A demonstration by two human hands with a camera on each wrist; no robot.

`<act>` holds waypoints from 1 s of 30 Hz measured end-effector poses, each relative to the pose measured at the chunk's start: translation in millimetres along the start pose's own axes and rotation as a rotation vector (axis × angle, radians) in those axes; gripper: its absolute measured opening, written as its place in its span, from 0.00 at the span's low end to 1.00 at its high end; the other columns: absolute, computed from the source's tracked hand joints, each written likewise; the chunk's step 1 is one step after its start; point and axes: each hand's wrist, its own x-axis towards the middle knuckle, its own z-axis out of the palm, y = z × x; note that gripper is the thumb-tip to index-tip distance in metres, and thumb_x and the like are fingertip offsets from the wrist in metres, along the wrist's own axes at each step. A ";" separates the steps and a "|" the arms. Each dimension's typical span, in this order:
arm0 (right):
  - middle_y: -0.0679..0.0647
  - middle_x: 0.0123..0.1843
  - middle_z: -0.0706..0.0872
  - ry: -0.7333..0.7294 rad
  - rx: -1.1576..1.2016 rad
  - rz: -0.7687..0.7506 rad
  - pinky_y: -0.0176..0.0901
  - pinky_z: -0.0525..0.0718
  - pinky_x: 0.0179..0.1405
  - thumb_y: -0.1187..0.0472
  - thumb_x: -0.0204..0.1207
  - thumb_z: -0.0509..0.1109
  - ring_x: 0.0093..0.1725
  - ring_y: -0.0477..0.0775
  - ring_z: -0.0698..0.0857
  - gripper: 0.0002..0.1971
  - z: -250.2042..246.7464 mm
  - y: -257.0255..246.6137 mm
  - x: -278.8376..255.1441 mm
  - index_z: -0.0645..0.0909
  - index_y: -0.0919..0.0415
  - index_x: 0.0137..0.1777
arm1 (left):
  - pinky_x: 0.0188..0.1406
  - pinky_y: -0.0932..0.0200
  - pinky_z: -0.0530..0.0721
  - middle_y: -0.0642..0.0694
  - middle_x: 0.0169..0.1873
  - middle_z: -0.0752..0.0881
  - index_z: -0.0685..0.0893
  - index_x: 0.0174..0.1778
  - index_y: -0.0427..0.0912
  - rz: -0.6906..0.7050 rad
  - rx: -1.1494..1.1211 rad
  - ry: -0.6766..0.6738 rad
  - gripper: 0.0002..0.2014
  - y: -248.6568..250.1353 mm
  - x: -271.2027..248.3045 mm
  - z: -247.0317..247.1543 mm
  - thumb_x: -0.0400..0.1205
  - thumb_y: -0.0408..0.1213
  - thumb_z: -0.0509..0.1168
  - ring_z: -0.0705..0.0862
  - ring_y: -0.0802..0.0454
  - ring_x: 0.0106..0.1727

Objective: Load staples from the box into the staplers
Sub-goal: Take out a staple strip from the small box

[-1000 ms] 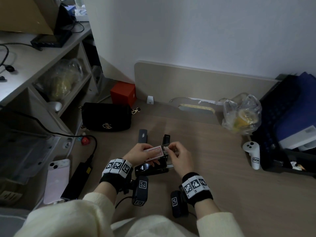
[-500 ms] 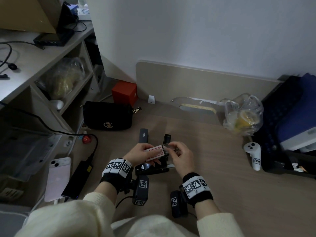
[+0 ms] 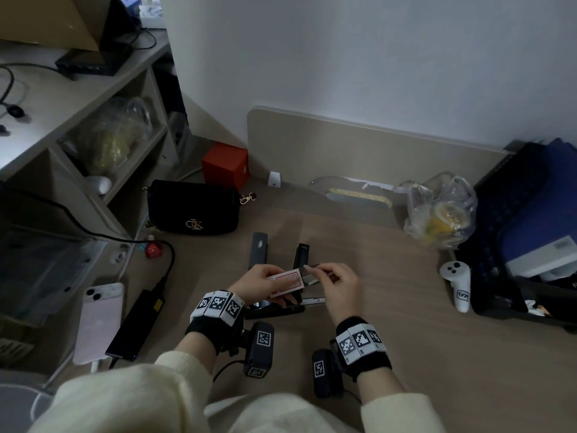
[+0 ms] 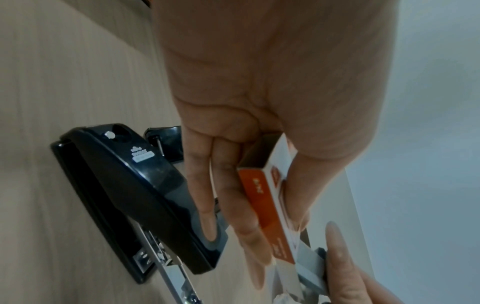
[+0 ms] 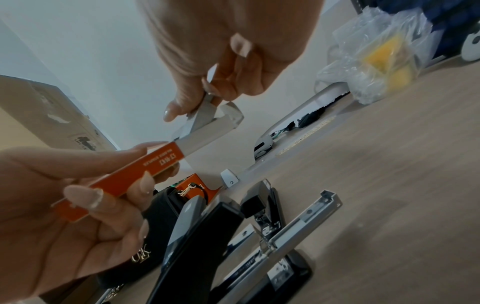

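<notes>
Staple box (image 3: 287,282) is being held above the desk (image 3: 406,323), between the person's two hands and directly over the nearest stapler (image 4: 145,197). The left hand (image 3: 260,282) is gripping the orange-and-white outer sleeve, with its fingers curled round the long edges. The right hand (image 3: 338,284) is pinching the grey inner tray (image 5: 207,127) between thumb and fingertips.

Compared with the frames a second and half a second earlier, the tray is now projecting slightly further from the sleeve's right end, and the right hand is sitting a little further to the right. Both hands are otherwise remaining in the same place over the staplers. The change is small; the box is being slid open rather than fully separated.

For the task, this indicates that the opening step is in progress and that no staples have yet been taken out. Whether staple strips are lying in the exposed part of the tray cannot be told from these views.

Below the hands, the nearest stapler is lying open, its metal magazine rail (image 5: 298,224) exposed and ready to receive a strip. Two further staplers (image 3: 301,256) are lying just beyond it.
</notes>
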 end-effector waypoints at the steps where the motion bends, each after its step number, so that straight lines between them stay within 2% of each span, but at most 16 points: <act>1: 0.45 0.35 0.85 0.007 -0.007 0.009 0.42 0.84 0.37 0.56 0.66 0.81 0.37 0.46 0.84 0.05 -1.3 -0.4 0.0 0.87 0.49 0.34 | 0.26 0.68 0.82 0.34 0.42 0.90 0.85 0.54 0.32 -0.002 0.006 0.002 0.17 -1.4 1.4 -0.5 0.81 0.45 0.68 0.88 0.55 0.29; 5: 0.44 0.37 0.85 0.017 -0.026 0.003 0.36 0.84 0.37 0.57 0.69 0.79 0.38 0.41 0.84 0.11 -6.1 -3.7 -0.9 0.82 0.40 0.34 | 0.36 0.60 0.88 0.33 0.44 0.91 0.86 0.51 0.35 -0.007 -0.035 -0.021 0.16 -8.5 6.6 -2.9 0.80 0.46 0.70 0.90 0.44 0.40; 8: 0.46 0.38 0.85 0.031 -0.016 0.025 0.32 0.83 0.36 0.57 0.70 0.78 0.38 0.40 0.84 0.10 -7.4 -5.2 0.0 0.82 0.40 0.35 | 0.35 0.61 0.88 0.36 0.39 0.91 0.85 0.51 0.34 0.001 -0.055 -0.033 0.15 -9.2 7.9 -1.2 0.80 0.45 0.70 0.90 0.48 0.36; 11: 0.46 0.39 0.86 0.042 -0.009 0.036 0.35 0.84 0.39 0.57 0.70 0.78 0.40 0.43 0.85 0.09 -8.1 -5.3 0.1 0.83 0.42 0.36 | 0.30 0.65 0.85 0.37 0.37 0.90 0.84 0.53 0.31 0.007 -0.087 -0.036 0.15 -7.2 6.5 1.1 0.82 0.41 0.68 0.90 0.54 0.31; 15: 0.49 0.39 0.88 0.048 0.031 0.068 0.36 0.84 0.40 0.57 0.70 0.79 0.41 0.48 0.86 0.06 -9.3 -5.2 -0.3 0.84 0.46 0.37 | 0.31 0.65 0.86 0.39 0.37 0.90 0.84 0.53 0.32 0.009 -0.110 -0.040 0.14 -9.1 6.8 0.2 0.82 0.41 0.68 0.90 0.54 0.33; 19: 0.55 0.37 0.90 0.050 0.159 0.175 0.35 0.86 0.37 0.59 0.70 0.79 0.37 0.52 0.89 0.05 -10.1 -7.9 -0.4 0.84 0.53 0.37 | 0.37 0.60 0.89 0.38 0.40 0.91 0.84 0.54 0.32 0.000 -0.103 -0.018 0.16 -12.7 9.0 -2.4 0.81 0.43 0.69 0.91 0.50 0.38; 22: 0.58 0.39 0.90 0.034 0.191 0.210 0.39 0.86 0.34 0.60 0.70 0.78 0.35 0.51 0.90 0.05 -10.0 -8.3 -1.8 0.84 0.58 0.40 | 0.34 0.63 0.88 0.38 0.39 0.91 0.84 0.53 0.32 -0.001 -0.129 -0.019 0.15 -12.8 8.5 -2.6 0.82 0.42 0.68 0.91 0.52 0.37; 25: 0.57 0.42 0.90 0.019 0.190 0.227 0.42 0.86 0.35 0.59 0.71 0.78 0.38 0.49 0.90 0.05 -10.1 -7.4 -3.7 0.83 0.55 0.42 | 0.33 0.63 0.88 0.39 0.37 0.91 0.84 0.53 0.32 -0.001 -0.149 -0.030 0.14 -12.0 7.3 -2.1 0.82 0.41 0.68 0.91 0.53 0.36; 30: 0.50 0.45 0.88 0.052 0.123 0.201 0.38 0.86 0.45 0.61 0.69 0.79 0.44 0.46 0.88 0.10 -11.4 -1.9 -4.5 0.82 0.47 0.43 | 0.34 0.63 0.88 0.37 0.39 0.91 0.83 0.55 0.30 -0.005 -0.136 -0.038 0.16 -13.9 9.1 -4.1 0.82 0.42 0.68 0.91 0.51 0.37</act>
